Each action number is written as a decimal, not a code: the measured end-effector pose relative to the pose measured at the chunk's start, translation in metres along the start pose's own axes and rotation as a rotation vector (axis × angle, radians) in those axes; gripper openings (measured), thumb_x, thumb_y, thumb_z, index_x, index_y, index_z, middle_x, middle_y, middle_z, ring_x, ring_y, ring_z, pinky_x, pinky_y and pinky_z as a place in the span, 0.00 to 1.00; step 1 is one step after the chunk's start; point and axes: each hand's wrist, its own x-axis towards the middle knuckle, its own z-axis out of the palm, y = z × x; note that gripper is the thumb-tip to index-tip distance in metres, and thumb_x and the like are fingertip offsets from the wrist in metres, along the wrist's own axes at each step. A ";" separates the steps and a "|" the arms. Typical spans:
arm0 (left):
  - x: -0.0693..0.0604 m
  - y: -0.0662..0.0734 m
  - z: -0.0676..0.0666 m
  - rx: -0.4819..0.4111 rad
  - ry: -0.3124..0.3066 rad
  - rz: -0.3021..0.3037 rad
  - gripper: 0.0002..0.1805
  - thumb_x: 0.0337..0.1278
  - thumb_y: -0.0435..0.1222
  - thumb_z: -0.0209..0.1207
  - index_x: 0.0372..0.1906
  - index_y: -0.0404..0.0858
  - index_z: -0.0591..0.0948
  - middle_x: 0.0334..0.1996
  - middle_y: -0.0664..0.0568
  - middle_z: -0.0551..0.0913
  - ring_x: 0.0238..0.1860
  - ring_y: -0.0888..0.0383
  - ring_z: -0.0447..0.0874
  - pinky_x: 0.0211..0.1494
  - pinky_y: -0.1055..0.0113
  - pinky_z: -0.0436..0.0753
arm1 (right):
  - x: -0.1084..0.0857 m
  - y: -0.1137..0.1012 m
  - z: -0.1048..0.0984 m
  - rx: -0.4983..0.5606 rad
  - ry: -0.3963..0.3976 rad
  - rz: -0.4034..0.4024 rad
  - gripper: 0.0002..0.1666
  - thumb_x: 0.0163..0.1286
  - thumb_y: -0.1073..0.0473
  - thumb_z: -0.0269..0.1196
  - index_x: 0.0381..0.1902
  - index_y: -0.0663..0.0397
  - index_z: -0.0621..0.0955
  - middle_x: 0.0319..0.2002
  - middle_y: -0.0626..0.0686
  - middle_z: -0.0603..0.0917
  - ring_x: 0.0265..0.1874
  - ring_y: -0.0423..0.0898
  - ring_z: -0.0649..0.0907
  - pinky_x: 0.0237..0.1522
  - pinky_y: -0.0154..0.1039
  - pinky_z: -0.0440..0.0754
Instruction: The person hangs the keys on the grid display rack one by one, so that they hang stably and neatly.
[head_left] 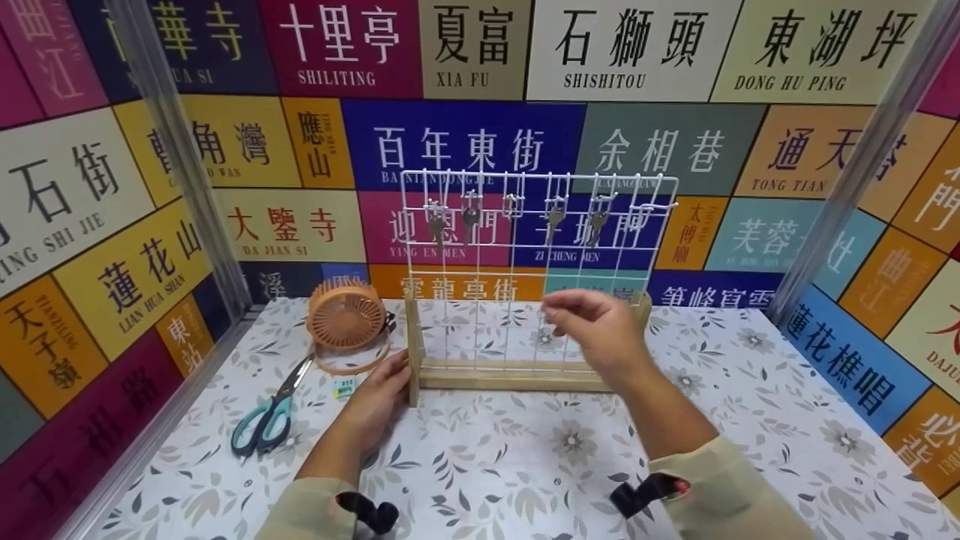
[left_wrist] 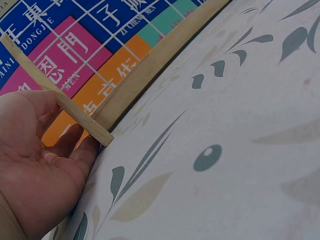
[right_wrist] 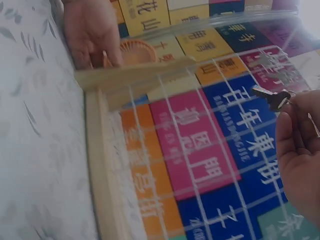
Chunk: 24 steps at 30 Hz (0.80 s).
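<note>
A white wire grid rack [head_left: 540, 274] stands upright in a wooden base [head_left: 517, 377]. Several keys, among them a silver key [head_left: 555, 214], hang from hooks along its upper part. At the left end post [left_wrist: 75, 112], my left hand [head_left: 381, 401] holds the wood low down, thumb and fingers about it. My right hand [head_left: 604, 337] is raised in front of the grid's lower right part. In the right wrist view its thumb and fingertips pinch a key [right_wrist: 270, 97] by its ring, the blade pointing away from the fingers. The head view does not show this key clearly.
Left of the rack stand an orange fan [head_left: 346, 315] and teal-handled scissors [head_left: 262, 424]. A small green and white packet [head_left: 343, 387] lies beside my left hand. The table [head_left: 510, 465] has a leaf-patterned cover, and a wall of coloured signs rises behind.
</note>
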 end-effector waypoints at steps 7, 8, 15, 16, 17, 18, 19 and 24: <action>0.001 0.000 -0.001 0.000 0.003 0.013 0.28 0.84 0.40 0.52 0.83 0.50 0.67 0.82 0.50 0.67 0.84 0.45 0.64 0.88 0.48 0.63 | 0.005 -0.032 -0.047 -0.020 0.084 -0.059 0.14 0.73 0.59 0.72 0.52 0.61 0.88 0.44 0.54 0.92 0.38 0.45 0.89 0.46 0.34 0.92; 0.001 0.000 -0.002 0.007 0.001 0.015 0.29 0.84 0.40 0.52 0.83 0.50 0.67 0.82 0.50 0.67 0.84 0.46 0.64 0.88 0.48 0.63 | 0.006 -0.037 -0.053 -0.004 0.100 -0.070 0.14 0.73 0.60 0.72 0.51 0.62 0.88 0.43 0.53 0.92 0.37 0.44 0.89 0.45 0.34 0.92; 0.001 0.000 -0.002 0.041 0.016 -0.020 0.28 0.84 0.42 0.53 0.82 0.54 0.68 0.83 0.54 0.67 0.85 0.47 0.63 0.89 0.48 0.62 | 0.011 -0.068 -0.081 0.213 0.239 -0.164 0.12 0.69 0.67 0.74 0.48 0.66 0.88 0.41 0.53 0.92 0.36 0.44 0.89 0.42 0.32 0.91; 0.001 0.001 -0.002 0.042 0.016 -0.025 0.28 0.84 0.42 0.53 0.82 0.54 0.68 0.83 0.54 0.66 0.85 0.47 0.63 0.89 0.48 0.62 | 0.012 -0.073 -0.084 0.244 0.260 -0.176 0.12 0.69 0.68 0.73 0.48 0.67 0.88 0.40 0.54 0.92 0.35 0.44 0.89 0.42 0.32 0.91; 0.001 0.001 -0.002 0.040 0.018 -0.031 0.28 0.83 0.43 0.54 0.81 0.55 0.69 0.83 0.55 0.67 0.85 0.48 0.63 0.89 0.48 0.61 | 0.012 -0.077 -0.086 0.272 0.281 -0.183 0.12 0.69 0.69 0.74 0.48 0.68 0.88 0.40 0.55 0.91 0.35 0.45 0.89 0.41 0.32 0.91; 0.001 0.002 -0.002 0.041 0.018 -0.033 0.28 0.83 0.43 0.54 0.81 0.55 0.69 0.83 0.55 0.66 0.85 0.48 0.62 0.89 0.48 0.61 | 0.013 -0.082 -0.089 0.288 0.306 -0.188 0.12 0.68 0.69 0.74 0.48 0.68 0.88 0.39 0.55 0.91 0.34 0.45 0.88 0.40 0.32 0.91; 0.001 0.002 -0.001 0.043 0.017 -0.032 0.28 0.83 0.43 0.54 0.81 0.55 0.69 0.83 0.55 0.66 0.85 0.47 0.62 0.89 0.48 0.61 | 0.015 -0.086 -0.091 0.306 0.325 -0.190 0.12 0.68 0.69 0.74 0.48 0.68 0.88 0.39 0.55 0.91 0.34 0.45 0.88 0.40 0.32 0.91; 0.002 0.002 0.000 0.033 0.020 -0.022 0.28 0.83 0.42 0.54 0.81 0.53 0.69 0.83 0.54 0.67 0.85 0.47 0.63 0.89 0.49 0.61 | 0.021 -0.103 -0.100 0.336 0.386 -0.181 0.18 0.66 0.63 0.78 0.51 0.65 0.88 0.42 0.55 0.90 0.36 0.47 0.86 0.40 0.31 0.90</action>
